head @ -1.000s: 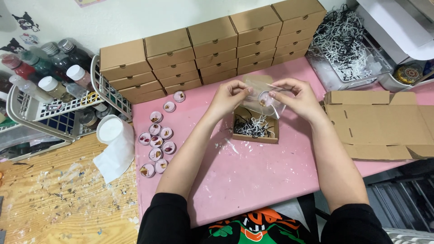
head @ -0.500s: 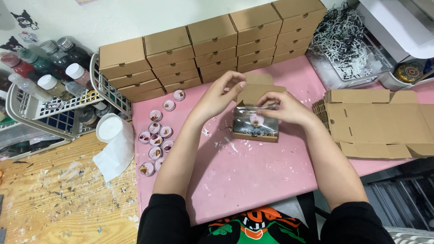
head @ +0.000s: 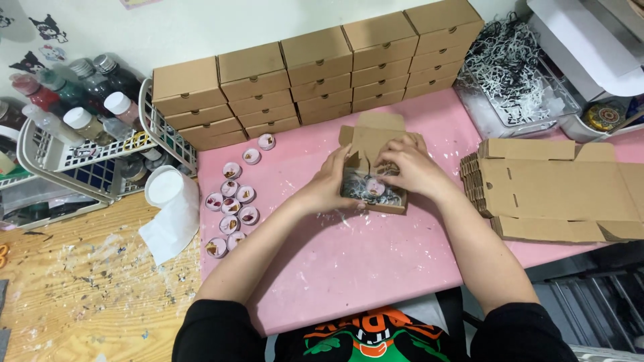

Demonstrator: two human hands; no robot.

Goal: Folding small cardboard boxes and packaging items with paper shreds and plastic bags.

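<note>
A small open cardboard box [head: 373, 142] sits on the pink mat [head: 349, 261], lid flap raised at the back. Inside lie shredded black-and-white paper and a small round pink item [head: 375, 189]. My left hand [head: 335, 184] grips the box's left side, thumb by the flap. My right hand [head: 409, 167] rests over the box's right part, fingers curled down onto the filling beside the round item.
Several round pink jars [head: 231, 198] lie left of the box. Stacked closed cardboard boxes [head: 315, 74] line the back. Flat unfolded boxes [head: 557, 191] lie right, a tray of shredded paper [head: 510, 74] behind them. A wire basket of bottles [head: 87, 134] and a white roll [head: 171, 208] stand left.
Both hands came down from above the box, where they held a clear wrap. The round item now lies in the box, and both hands are on the box.
</note>
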